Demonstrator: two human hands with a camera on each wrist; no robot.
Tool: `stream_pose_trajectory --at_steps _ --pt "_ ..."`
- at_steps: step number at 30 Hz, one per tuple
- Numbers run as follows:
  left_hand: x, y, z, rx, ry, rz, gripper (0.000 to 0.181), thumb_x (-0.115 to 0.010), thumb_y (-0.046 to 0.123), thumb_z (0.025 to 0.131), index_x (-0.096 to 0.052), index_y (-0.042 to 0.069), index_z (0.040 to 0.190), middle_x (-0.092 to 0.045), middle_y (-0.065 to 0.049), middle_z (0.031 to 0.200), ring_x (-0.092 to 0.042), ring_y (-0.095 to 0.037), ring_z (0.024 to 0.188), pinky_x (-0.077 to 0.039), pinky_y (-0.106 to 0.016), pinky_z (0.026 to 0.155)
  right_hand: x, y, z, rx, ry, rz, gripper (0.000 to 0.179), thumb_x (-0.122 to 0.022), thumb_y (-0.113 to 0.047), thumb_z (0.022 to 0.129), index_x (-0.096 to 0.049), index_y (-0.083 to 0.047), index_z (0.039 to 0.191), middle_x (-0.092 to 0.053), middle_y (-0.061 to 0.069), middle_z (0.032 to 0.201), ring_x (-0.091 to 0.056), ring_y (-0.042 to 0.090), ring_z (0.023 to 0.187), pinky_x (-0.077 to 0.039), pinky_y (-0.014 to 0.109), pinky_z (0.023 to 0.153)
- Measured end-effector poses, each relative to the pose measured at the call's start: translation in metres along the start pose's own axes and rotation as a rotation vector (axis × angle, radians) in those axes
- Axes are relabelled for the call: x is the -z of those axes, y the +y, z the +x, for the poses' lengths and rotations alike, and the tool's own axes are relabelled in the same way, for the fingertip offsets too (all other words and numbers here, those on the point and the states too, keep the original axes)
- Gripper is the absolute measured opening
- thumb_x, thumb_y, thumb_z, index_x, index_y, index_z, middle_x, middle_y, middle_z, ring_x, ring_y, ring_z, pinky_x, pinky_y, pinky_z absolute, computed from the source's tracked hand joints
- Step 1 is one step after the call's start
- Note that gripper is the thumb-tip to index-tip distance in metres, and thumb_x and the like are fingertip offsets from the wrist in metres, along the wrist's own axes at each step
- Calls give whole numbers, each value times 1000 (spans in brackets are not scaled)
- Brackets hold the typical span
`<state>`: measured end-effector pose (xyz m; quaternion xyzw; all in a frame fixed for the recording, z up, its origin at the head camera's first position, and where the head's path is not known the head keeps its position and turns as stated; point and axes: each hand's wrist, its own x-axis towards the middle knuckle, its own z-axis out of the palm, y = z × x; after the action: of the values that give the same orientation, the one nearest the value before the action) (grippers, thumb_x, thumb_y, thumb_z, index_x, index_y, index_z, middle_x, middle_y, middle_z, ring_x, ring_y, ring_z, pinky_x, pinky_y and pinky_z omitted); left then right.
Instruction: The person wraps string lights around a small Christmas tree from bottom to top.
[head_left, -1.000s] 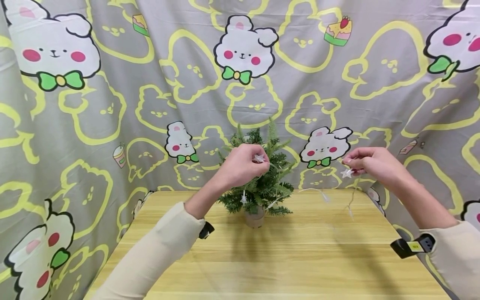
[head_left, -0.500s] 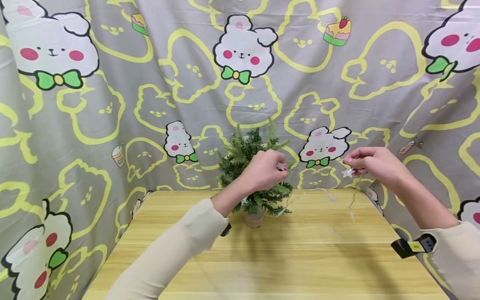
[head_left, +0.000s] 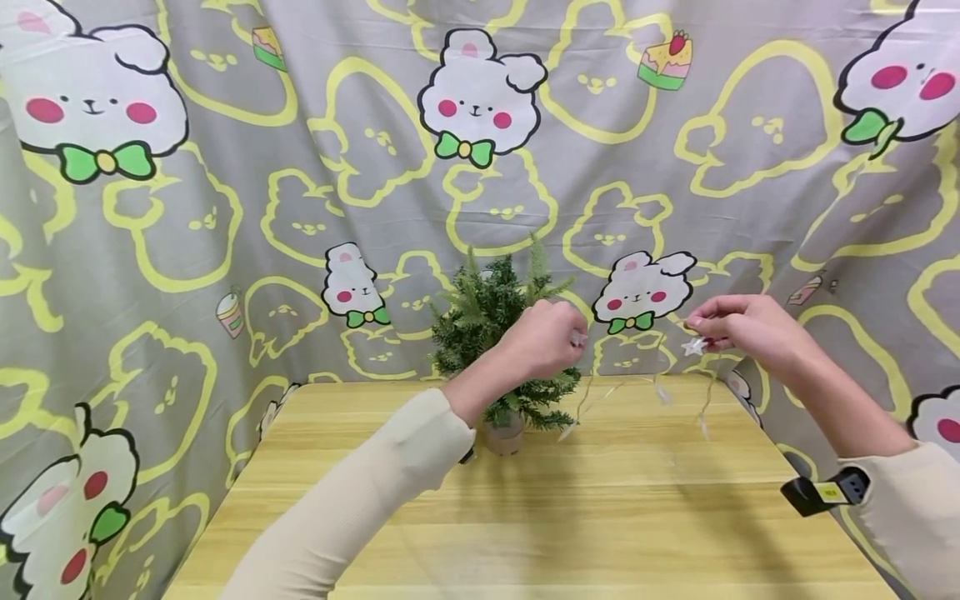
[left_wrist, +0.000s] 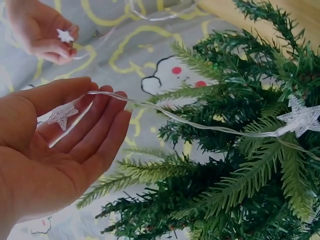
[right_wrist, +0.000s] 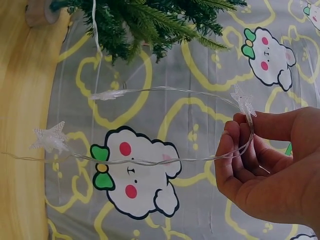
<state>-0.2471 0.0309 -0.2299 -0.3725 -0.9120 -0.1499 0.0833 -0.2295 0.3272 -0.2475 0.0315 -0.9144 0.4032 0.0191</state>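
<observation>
My left hand (head_left: 542, 340) is in front of the right side of a small artificial Christmas tree (head_left: 480, 312). In the left wrist view, its thumb and fingers pinch the clear wire of a star string light (left_wrist: 200, 124), with one star (left_wrist: 62, 117) dangling inside the palm. Along that wire, another clear star (left_wrist: 300, 117) lies against the branches. Off to the right, my right hand (head_left: 753, 329) holds the same string between thumb and fingers, close to a star (right_wrist: 243, 101). The wire loops down from it, with a further star (right_wrist: 50, 138) hanging below.
The tree stands in a round pot (head_left: 504, 437) toward the back of a wooden table (head_left: 360, 517). Behind it hangs a grey curtain (head_left: 405, 217) printed with rabbits and yellow outlines. Slack wire with a star (head_left: 662, 390) droops between my hands.
My left hand has moved right and slightly down across the front of the tree, carrying the wire and its star. The right hand has stayed almost still.
</observation>
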Motion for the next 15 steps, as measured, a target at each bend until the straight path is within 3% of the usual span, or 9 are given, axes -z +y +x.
stream_pose_trajectory --at_steps 4,10,15 --pt "-5 -2 11 20 -34 31 39 -53 -4 85 -32 17 60 -29 4 61 -26 -9 54 -27 -19 53 -1 0 1 -2 -4 -3 40 -58 -31 103 -59 2 126 -67 0 104 -66 7 88 -55 22 79" --pt "-13 -5 26 8 -50 62 41 -51 -8 83 -28 17 59 -19 4 60 -17 -10 56 -23 -20 54 -2 -1 1 -4 -4 4 38 -57 -28 104 -59 2 126 -66 -4 102 -66 7 88 -56 22 79" --pt "-19 -7 33 23 -58 14 42 -52 -10 79 -26 16 58 -15 4 58 -13 -9 54 -19 -19 52 -2 -1 1 -9 1 0 37 -57 -29 104 -59 1 126 -66 -2 103 -66 7 87 -55 21 79"
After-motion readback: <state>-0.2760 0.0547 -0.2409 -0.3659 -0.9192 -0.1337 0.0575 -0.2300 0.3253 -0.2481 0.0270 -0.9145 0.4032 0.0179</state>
